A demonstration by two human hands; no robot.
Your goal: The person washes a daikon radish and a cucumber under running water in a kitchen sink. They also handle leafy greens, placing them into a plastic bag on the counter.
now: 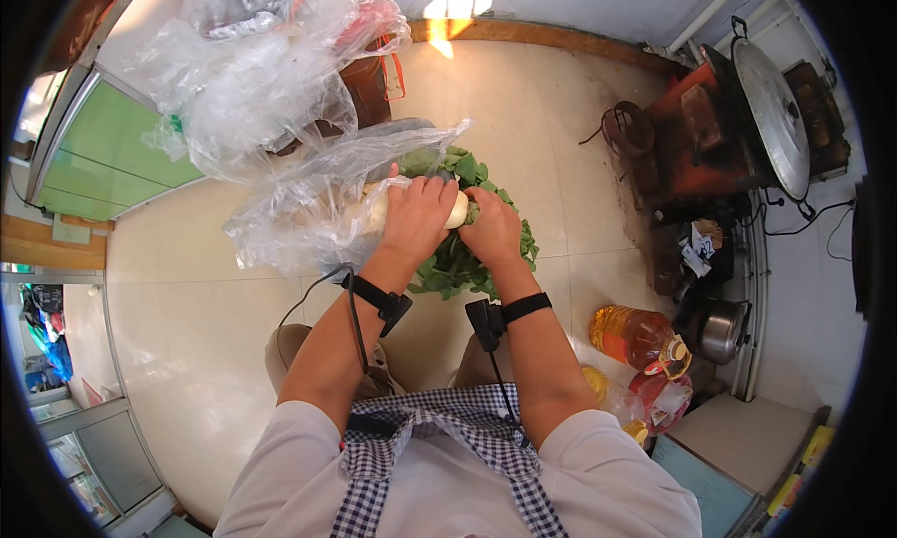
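My left hand (pixel 419 212) grips a pale white radish (pixel 459 210), its rounded end showing beyond the fingers. Right beside it, my right hand (pixel 492 227) is closed at the radish's end, where the green leaf stems seem to start; my fingers hide the exact contact. Leafy greens (pixel 448 268) spread under and around both hands. A clear plastic bag (pixel 294 219) lies to the left, its crumpled film reaching my left hand and covering other pale things that I cannot make out. Black straps with small devices and cables sit on both forearms.
A heap of clear plastic bags (pixel 245 82) hangs over a brown bucket (pixel 368 89) at the upper left. To the right stand a rusty stove (pixel 690 128) with a large metal lid (pixel 774 117), oil bottles (pixel 634 335) and a steel pot (pixel 722 328).
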